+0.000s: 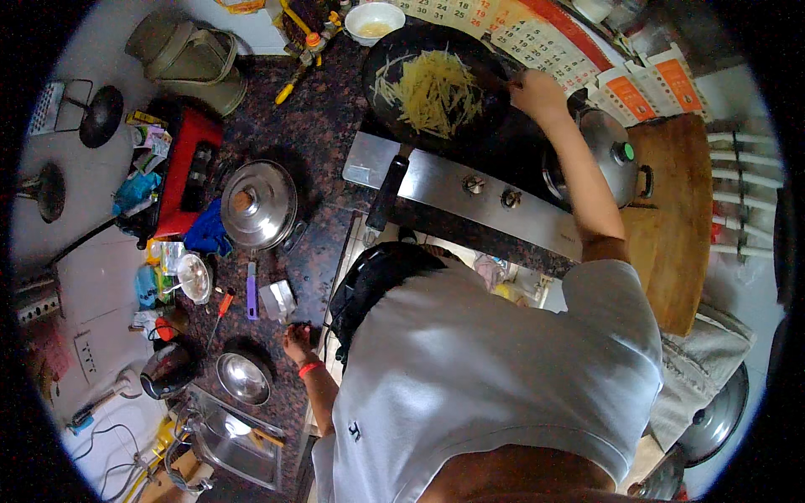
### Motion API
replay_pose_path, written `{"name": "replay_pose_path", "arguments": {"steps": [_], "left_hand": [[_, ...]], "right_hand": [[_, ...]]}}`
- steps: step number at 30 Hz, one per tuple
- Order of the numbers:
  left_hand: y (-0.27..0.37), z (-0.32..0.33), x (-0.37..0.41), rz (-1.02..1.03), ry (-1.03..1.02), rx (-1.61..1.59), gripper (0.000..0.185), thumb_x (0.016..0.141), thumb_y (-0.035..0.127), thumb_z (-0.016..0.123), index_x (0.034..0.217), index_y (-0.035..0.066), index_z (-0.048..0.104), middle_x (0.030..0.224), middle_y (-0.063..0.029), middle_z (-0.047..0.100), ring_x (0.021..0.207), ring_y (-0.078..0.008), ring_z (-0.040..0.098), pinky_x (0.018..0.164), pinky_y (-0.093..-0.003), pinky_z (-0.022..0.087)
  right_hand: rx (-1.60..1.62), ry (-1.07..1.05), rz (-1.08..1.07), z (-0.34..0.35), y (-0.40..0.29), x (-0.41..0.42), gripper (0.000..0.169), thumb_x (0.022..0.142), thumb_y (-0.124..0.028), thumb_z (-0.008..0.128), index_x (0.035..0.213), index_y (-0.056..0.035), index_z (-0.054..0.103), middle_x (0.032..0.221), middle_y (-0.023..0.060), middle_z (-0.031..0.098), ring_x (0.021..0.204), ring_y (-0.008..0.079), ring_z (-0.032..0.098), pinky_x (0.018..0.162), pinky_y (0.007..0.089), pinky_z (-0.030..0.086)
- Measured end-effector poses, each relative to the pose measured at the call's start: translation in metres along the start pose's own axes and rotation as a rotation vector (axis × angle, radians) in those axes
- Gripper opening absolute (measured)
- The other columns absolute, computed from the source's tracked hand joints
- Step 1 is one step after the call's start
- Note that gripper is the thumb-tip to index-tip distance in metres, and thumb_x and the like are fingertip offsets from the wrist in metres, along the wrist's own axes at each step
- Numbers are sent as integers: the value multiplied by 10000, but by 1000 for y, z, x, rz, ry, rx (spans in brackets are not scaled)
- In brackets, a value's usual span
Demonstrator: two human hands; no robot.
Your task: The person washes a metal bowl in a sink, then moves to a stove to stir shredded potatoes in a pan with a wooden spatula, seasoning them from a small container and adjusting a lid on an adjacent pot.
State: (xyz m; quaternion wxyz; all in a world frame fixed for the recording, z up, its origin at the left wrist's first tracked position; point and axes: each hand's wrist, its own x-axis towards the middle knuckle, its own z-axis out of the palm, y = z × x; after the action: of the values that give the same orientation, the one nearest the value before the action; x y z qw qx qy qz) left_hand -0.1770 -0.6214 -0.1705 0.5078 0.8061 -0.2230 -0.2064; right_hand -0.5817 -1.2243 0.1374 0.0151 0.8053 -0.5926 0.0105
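A dark wok (377, 94) on the stove holds a heap of pale yellow shredded strips (437, 91), probably potato. Its black handle (390, 188) points towards my body. At the wok's right rim, my right hand (541, 94) is closed around what looks like the handle of a cooking utensil, mostly hidden by the fingers. My left hand (300, 342), with a red band on its wrist, is low by the edge of the left counter, its fingers bent. Near it lie a purple-handled knife or peeler (252, 292) and a small pale flat thing (278, 300).
A lidded pot (597, 157) stands right of the wok, beside a wooden board (676, 232). A white bowl (375, 24) stands behind the wok. The left counter bears a lidded steel pan (259, 204), an orange-handled screwdriver (223, 308) and a metal bowl (244, 377) near the sink (239, 440).
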Motion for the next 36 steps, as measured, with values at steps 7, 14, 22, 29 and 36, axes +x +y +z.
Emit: {"name": "replay_pose_path", "arguments": {"steps": [7, 14, 22, 29, 36], "left_hand": [[-6, 2, 1, -119, 69, -92, 218, 806, 195, 578, 902, 2, 552, 731, -119, 589, 656, -223, 585, 565, -334, 528], [37, 8, -2, 152, 7, 376, 173, 804, 163, 565, 879, 7, 559, 715, -100, 579, 653, -208, 575, 551, -319, 522], [-19, 4, 7, 95, 76, 32, 155, 798, 156, 556, 872, 19, 555, 697, -90, 576, 604, -201, 574, 542, -308, 518], [2, 9, -1, -325, 146, -340, 172, 797, 176, 548, 883, 28, 541, 737, -90, 583, 624, -200, 581, 553, -306, 523], [15, 9, 1, -229, 81, -281, 210, 801, 203, 547, 895, 15, 531, 744, -124, 597, 634, -224, 594, 550, -314, 515]], "right_hand": [[293, 47, -44, 74, -9, 12, 270, 743, -280, 575, 899, -74, 649, 863, 166, 610, 797, 319, 586, 727, 377, 460], [342, 141, -267, 4, -89, -13, 269, 761, -268, 548, 937, -86, 639, 816, 166, 608, 783, 319, 580, 719, 379, 461], [236, -17, -157, 50, -124, 10, 256, 775, -242, 471, 857, -41, 607, 791, 189, 600, 776, 333, 585, 687, 433, 470], [154, 125, -155, 41, -98, 36, 239, 774, -212, 486, 937, -76, 597, 803, 145, 603, 761, 311, 589, 638, 417, 481], [-34, 67, -435, 71, -84, -9, 265, 776, -184, 493, 1013, -139, 604, 764, 127, 577, 739, 297, 580, 607, 393, 481]]}}
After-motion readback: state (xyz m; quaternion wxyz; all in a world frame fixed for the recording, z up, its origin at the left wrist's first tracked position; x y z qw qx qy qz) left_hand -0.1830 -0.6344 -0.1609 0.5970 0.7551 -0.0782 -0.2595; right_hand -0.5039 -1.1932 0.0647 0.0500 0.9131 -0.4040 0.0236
